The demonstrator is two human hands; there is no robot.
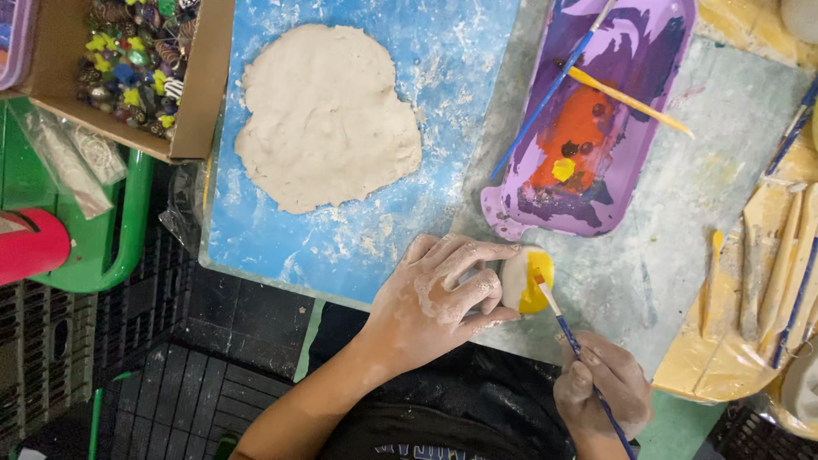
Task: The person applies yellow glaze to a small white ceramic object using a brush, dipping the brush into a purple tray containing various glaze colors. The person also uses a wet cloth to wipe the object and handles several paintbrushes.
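a: what are the hands doing?
b: the left hand (pixel 439 294) is curling its dusty fingers around a small round clay piece (pixel 527 281), half yellow, at the tabletop's (pixel 673 255) near edge. the right hand (pixel 601 388) is pinching a thin blue paintbrush (pixel 573 341), its tip touching the yellow paint.
a: and around them?
b: a purple paint tray (pixel 596 119) is sitting just beyond, and flattened pale clay (pixel 328 115) is lying on a blue mat (pixel 443 51) towards the left.

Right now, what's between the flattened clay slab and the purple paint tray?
Head view: between the clay slab and the purple paint tray lies only flour-dusted blue mat and its edge; the blue-handled brush overhangs the tray's left rim.
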